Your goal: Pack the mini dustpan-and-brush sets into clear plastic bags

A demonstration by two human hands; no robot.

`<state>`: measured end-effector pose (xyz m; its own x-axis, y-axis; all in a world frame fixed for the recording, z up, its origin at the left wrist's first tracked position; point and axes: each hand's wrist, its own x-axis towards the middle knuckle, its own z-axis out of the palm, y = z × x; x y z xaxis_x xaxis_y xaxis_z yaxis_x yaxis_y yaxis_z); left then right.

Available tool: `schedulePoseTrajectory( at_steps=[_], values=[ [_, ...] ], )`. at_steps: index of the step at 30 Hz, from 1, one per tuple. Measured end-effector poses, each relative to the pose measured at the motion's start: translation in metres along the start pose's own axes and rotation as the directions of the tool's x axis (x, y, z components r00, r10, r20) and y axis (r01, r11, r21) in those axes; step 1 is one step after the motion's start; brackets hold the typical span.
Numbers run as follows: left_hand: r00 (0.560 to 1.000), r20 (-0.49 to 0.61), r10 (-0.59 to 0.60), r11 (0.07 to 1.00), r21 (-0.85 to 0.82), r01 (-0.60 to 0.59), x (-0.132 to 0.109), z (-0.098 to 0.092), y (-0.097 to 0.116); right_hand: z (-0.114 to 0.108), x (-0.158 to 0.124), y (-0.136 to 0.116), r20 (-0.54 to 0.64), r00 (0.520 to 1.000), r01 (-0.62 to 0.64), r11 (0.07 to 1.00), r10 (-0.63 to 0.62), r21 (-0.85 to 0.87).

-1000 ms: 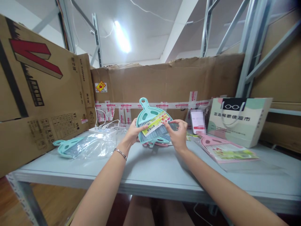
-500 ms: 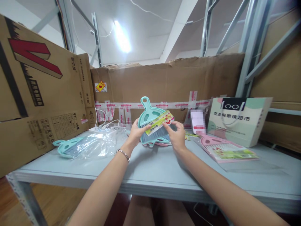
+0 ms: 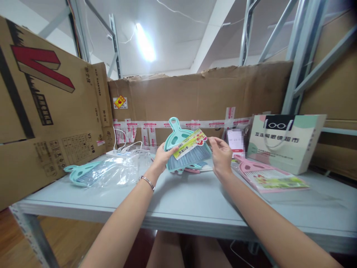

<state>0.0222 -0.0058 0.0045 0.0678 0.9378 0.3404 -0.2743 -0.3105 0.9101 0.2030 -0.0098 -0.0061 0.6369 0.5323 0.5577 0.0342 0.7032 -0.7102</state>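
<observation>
Before me, the turquoise dustpan [image 3: 178, 134] is tilted with its looped handle up, and a brush with grey-blue bristles [image 3: 182, 161] lies in it. A yellow-green printed label card [image 3: 187, 146] crosses the set at a slant. My left hand [image 3: 161, 158] is closed around the set's left edge, its thumb pressing on the card. My right hand [image 3: 221, 153] is closed in a pinch by the card's right corner; whether anything is between the fingertips is too small to tell. Behind and below the dustpan, pink and turquoise pieces [image 3: 195, 169] are partly hidden.
Left on the grey table [image 3: 178, 201] lies another turquoise set [image 3: 80, 175] beside clear plastic bags [image 3: 122, 171]. A bagged pink set [image 3: 267, 173] lies at right, before a paper bag [image 3: 284, 143]. A phone [image 3: 235, 143] stands behind. Cardboard boxes [image 3: 167, 96] wall the back and left.
My right hand has moved right, from the face of the label card to its right corner. The dustpan set has shifted slightly down and right in view, still in my left hand.
</observation>
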Motion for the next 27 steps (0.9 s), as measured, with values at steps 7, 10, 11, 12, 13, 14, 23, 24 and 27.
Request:
schedulePoseTrajectory(
  at_steps=[7,10,11,12,13,14,23,24,27],
  values=[
    [0.998,-0.048,0.027,0.998,0.063,-0.024,0.002,0.000,-0.004,0.004,-0.011,-0.003,0.206,0.978,0.003,0.999,0.006,-0.045],
    [1.000,-0.023,0.012,0.997,0.071,-0.011,0.001,0.001,-0.003,0.005,-0.007,-0.001,0.108,0.992,-0.070,0.996,0.063,0.059],
    [1.000,-0.009,0.001,0.997,0.078,0.000,0.000,0.000,-0.003,0.004,-0.003,-0.001,0.073,0.993,-0.103,0.988,0.095,0.115],
    [1.000,0.000,-0.010,0.996,0.084,0.010,0.000,-0.001,-0.004,0.002,0.003,-0.001,0.035,0.991,-0.132,0.976,0.128,0.173],
    [1.000,0.007,-0.020,0.996,0.088,0.019,0.000,-0.002,-0.004,-0.002,0.010,-0.002,-0.008,0.987,-0.153,0.961,0.159,0.229],
    [0.999,0.012,-0.031,0.996,0.089,0.029,0.001,-0.003,-0.005,-0.006,0.018,-0.004,-0.056,0.981,-0.164,0.946,0.187,0.279],
    [0.981,0.043,-0.189,0.982,0.007,0.188,0.001,-0.006,-0.005,-0.043,0.053,-0.029,0.006,0.961,0.276,0.957,-0.277,0.087],
    [0.979,0.054,-0.198,0.980,0.025,0.197,0.000,-0.005,-0.004,-0.039,0.046,-0.028,0.200,0.920,0.341,0.940,-0.338,0.021],
    [0.980,0.071,-0.187,0.981,0.057,0.183,-0.002,-0.004,-0.003,-0.024,0.020,-0.022,0.754,0.599,0.544,0.827,-0.268,-0.138]
  ],
)
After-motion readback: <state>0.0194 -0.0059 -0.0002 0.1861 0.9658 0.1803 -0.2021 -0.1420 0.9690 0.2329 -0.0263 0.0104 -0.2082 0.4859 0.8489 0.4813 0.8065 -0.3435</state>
